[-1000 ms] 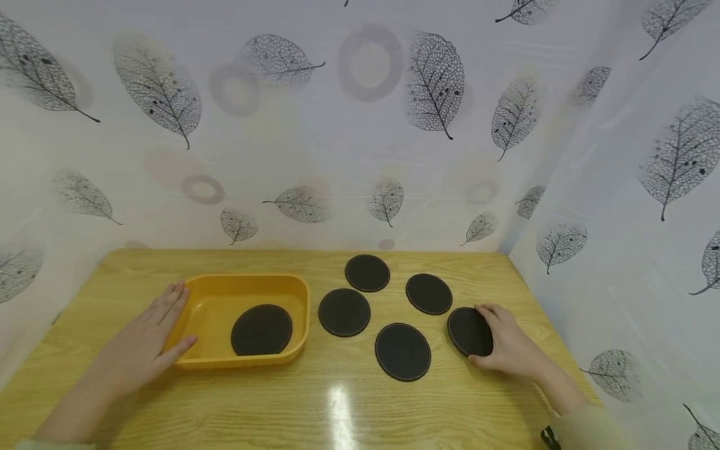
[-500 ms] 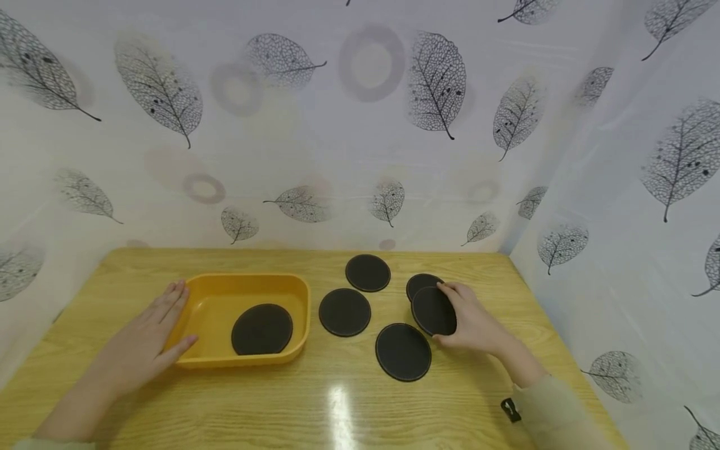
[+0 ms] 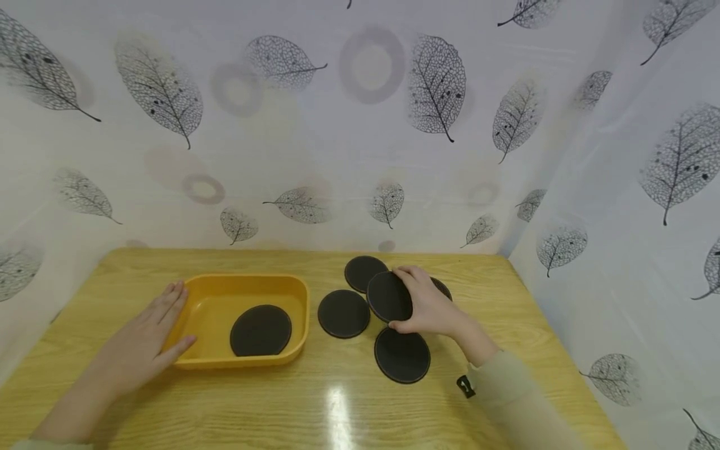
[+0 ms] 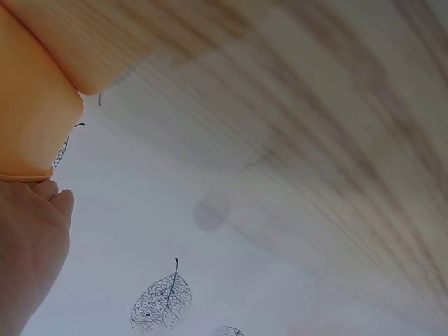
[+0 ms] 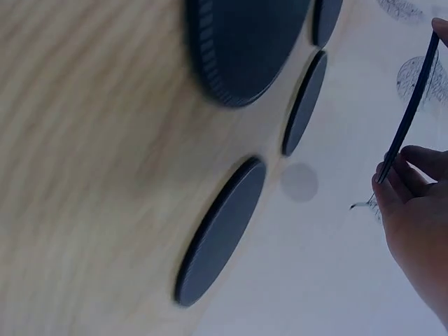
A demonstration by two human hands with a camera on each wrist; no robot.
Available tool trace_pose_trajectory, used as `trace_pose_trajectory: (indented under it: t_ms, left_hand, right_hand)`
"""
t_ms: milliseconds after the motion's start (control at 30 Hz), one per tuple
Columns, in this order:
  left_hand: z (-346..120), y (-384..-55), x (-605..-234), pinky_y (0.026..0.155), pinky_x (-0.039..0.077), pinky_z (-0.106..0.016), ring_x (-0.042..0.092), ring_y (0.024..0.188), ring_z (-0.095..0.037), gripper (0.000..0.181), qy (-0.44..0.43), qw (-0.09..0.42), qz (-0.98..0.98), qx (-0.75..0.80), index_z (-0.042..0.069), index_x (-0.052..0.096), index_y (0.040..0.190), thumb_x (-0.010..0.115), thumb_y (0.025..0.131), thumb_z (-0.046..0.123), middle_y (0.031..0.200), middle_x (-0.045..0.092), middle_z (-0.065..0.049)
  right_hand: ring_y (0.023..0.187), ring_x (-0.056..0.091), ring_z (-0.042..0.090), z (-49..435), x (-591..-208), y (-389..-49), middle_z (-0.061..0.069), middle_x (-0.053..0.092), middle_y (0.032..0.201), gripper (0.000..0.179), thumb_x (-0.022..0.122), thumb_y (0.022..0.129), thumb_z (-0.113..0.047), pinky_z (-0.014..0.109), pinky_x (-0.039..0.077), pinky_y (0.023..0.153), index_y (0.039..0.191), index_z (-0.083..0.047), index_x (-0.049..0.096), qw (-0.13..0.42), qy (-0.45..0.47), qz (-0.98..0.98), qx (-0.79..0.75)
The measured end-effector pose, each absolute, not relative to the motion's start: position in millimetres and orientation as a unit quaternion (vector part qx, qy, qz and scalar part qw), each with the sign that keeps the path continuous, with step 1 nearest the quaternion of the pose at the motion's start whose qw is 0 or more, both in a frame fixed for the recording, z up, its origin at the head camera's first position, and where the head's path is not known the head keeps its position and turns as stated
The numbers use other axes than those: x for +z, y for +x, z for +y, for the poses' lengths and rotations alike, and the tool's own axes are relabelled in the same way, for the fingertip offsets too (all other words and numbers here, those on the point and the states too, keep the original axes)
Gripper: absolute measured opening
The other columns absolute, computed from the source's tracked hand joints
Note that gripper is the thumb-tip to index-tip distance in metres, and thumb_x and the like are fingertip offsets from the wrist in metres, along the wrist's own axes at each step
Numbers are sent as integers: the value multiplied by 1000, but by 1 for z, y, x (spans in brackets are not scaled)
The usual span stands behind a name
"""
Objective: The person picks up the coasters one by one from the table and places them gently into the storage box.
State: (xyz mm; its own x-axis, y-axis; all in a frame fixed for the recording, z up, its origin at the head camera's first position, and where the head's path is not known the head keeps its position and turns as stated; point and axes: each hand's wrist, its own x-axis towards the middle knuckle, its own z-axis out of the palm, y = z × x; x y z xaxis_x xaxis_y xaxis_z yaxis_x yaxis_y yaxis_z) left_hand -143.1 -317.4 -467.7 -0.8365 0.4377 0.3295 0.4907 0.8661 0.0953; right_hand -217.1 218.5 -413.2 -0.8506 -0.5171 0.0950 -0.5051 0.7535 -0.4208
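In the head view my right hand [image 3: 430, 306] pinches a round black coaster [image 3: 388, 297] by its rim, thumb on the near edge and fingers on the far edge. The right wrist view shows this coaster [image 5: 411, 105] nearly edge-on, lifted off the table. My left hand [image 3: 132, 350] rests against the left side of a yellow tray [image 3: 208, 322], its fingers straight and its thumb over the near rim. One black coaster [image 3: 261, 331] lies inside the tray. In the left wrist view the fingers touch the tray's wall [image 4: 38, 105].
On the wooden table [image 3: 270, 406] lie a far coaster [image 3: 362, 270], one beside the tray [image 3: 344, 314], a near one [image 3: 402, 357], and one [image 3: 442, 287] mostly hidden behind my right hand. A leaf-patterned curtain [image 3: 337, 137] hangs behind and at the sides.
My right hand has carried the coaster from the right side of the table leftward, over the other coasters. The left hand and the tray have stayed in place.
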Motion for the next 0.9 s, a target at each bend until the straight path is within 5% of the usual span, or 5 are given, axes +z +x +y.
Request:
trace_pose_trajectory:
  t_ms: [467, 900]
  left_hand:
    - [-318, -142, -468, 128, -15, -13, -6, 167, -16, 87, -246, 156, -953, -85, -9, 22, 165, 62, 105, 40, 177, 10, -20]
    - [-316, -140, -467, 127, -14, -13, -12, 163, -6, 86, -243, 163, -953, -80, -10, 25, 164, 62, 105, 41, 176, 14, -22]
  right_hand:
    - [154, 35, 38, 140, -399, -235, 21, 33, 166, 111, 89, 78, -40, 55, 45, 123, 165, -1, 32, 34, -340, 914, -220]
    - [150, 39, 32, 85, -384, -243, 18, 36, 162, 112, 92, 77, -39, 45, 45, 124, 164, 1, 34, 27, -401, 892, -206]
